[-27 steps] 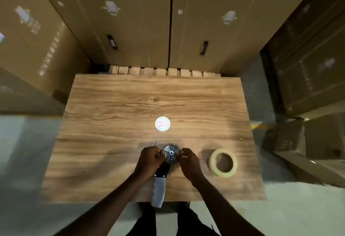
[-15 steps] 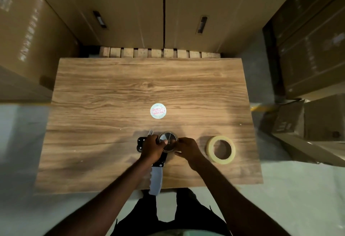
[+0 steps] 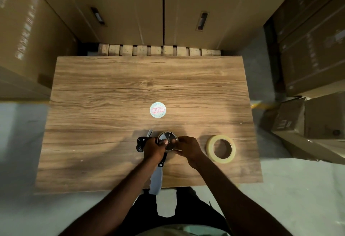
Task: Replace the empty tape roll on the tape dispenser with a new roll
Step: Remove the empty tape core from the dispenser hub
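A black hand-held tape dispenser (image 3: 156,178) lies near the front edge of the wooden table (image 3: 112,95), its grey handle pointing toward me and hanging over the edge. Its round hub carries the empty roll (image 3: 167,138), a thin ring. My left hand (image 3: 154,148) grips the dispenser body, thumb resting on the hub. My right hand (image 3: 187,149) pinches the right side of the empty roll. A new roll of pale yellow tape (image 3: 220,148) lies flat on the table just right of my right hand, untouched.
A round white sticker with red print (image 3: 158,110) sits mid-table beyond the dispenser. Tall cardboard boxes (image 3: 130,8) stand behind and to the left; more boxes (image 3: 313,52) are stacked at the right. A wooden pallet edge (image 3: 158,50) runs behind the table.
My left thumb has moved onto the hub and my right fingers have closed on the roll's right side. The view has shifted slightly; the new tape roll has not moved.
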